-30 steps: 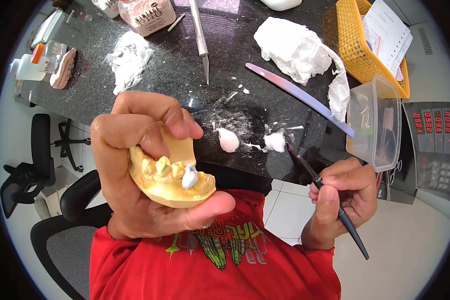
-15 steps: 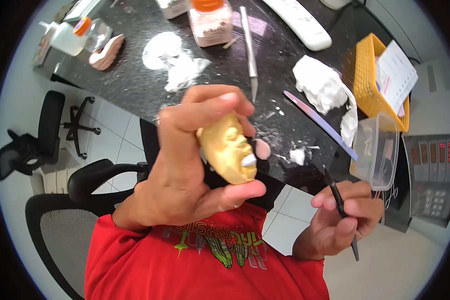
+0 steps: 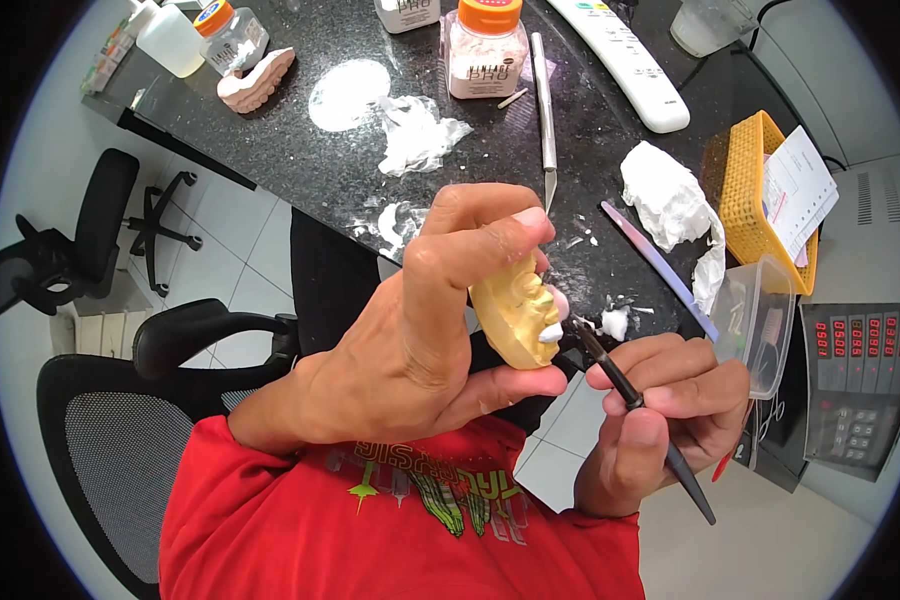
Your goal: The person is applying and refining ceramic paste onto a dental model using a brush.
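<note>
My left hand is closed around a yellow plaster dental model, fingers over its top and thumb beneath. One tooth on the model's right side bears a white crown-like build-up. Between thumb and fingers of my right hand is a slim black brush, slanting up and left. Its dark tip lies just right of the white tooth; whether the two touch I cannot tell. Behind the model, a small pink piece is partly hidden.
On the dark speckled worktop lie a scalpel-like knife, a purple strip-shaped tool, crumpled tissue and a pink dental cast. An orange-lidded jar, yellow basket and clear plastic box stand around.
My right hand has brought the brush leftward and up, its tip now beside the white tooth. My left hand and the model have shifted right in the picture, and the view has moved too.
</note>
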The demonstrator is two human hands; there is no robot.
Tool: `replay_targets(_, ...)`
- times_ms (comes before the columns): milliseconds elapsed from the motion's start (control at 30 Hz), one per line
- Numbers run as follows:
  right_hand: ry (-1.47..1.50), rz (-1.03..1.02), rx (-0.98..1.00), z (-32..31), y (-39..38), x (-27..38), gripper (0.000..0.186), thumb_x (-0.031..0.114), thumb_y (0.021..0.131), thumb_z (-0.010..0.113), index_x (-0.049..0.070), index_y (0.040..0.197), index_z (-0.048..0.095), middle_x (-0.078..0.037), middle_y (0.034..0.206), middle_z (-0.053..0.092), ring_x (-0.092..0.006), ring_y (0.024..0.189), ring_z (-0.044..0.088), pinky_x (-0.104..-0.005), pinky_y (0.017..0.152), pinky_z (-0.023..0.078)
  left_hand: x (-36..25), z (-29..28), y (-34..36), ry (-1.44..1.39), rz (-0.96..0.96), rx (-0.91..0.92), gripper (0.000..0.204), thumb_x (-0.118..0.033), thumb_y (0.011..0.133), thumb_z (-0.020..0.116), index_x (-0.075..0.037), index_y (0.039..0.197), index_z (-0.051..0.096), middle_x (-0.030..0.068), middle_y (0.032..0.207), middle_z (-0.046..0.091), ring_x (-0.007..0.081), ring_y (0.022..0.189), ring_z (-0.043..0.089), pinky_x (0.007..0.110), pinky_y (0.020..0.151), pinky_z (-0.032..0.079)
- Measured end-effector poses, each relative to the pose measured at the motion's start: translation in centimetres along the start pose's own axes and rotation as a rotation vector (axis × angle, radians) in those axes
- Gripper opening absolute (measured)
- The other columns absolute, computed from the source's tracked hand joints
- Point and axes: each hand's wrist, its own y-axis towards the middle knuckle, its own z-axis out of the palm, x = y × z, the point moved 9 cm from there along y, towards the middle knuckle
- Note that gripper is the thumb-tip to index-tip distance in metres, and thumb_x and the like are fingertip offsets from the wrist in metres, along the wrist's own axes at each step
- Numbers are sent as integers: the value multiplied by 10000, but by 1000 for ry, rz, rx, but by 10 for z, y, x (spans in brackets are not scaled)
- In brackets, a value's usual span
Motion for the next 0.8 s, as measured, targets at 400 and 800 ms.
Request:
replay_targets(400,-8,41,28,1,0,0,301,241,826,693,64,836,449,-61,638,479,-157,535,521,-241,516,488,-3,0,-1,-4,4,-19,831,-273,784,756,-91,1373,200,220,1216,371,231,986,545,352,830,502)
replay_targets(800,-13,21,49,2,0,-1,316,251,814,713,65,837,459,-55,627,477,-153,535,520,-244,511,496,-1,1,0,7,8,-7,830,-274,778,764,-88,1369,211,221,1218,372,233,994,544,353,823,500)
